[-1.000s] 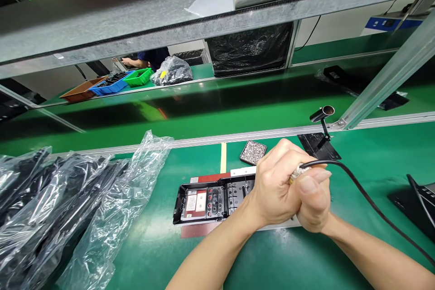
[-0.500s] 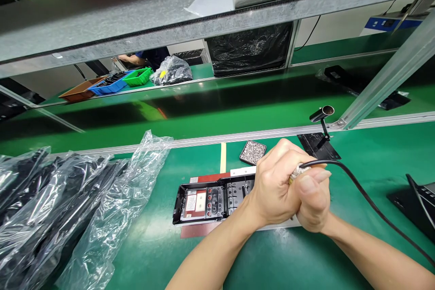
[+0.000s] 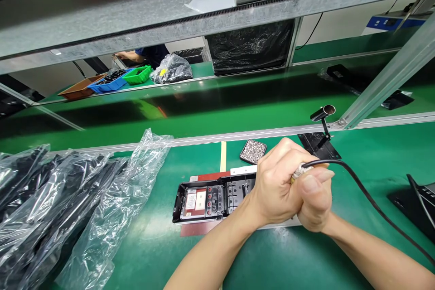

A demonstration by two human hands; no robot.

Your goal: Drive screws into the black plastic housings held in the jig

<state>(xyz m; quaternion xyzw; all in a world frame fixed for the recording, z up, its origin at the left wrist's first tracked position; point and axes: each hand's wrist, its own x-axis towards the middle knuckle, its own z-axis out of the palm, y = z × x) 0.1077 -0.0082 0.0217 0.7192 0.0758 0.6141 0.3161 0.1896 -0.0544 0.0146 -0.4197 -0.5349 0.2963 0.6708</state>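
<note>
My left hand [image 3: 277,186] and my right hand [image 3: 314,199] are closed together around a corded hand tool [image 3: 299,171]. Only the pale, wrapped cord end of its handle shows, and its tip is hidden behind my hands. A black cord [image 3: 363,190] leaves the top and curves down to the right. Under my hands lies a black plastic housing [image 3: 224,199], its inner side up, with ribs, round holes and a rectangular window. My hands and left forearm cover its right part. It rests on a reddish-brown plate [image 3: 199,230].
A tube-shaped metal holder [image 3: 322,112] and a dark textured pad [image 3: 253,152] stand behind my hands. Bagged black parts [image 3: 61,217] lie left; a black device [image 3: 414,208] is at right. A metal shelf [image 3: 136,34] crosses above. Across the bench, a person's arm [image 3: 132,56] shows near bins.
The view has shifted very slightly. Both hands keep the same grip on the corded hand tool, and the housing lies where it was.
</note>
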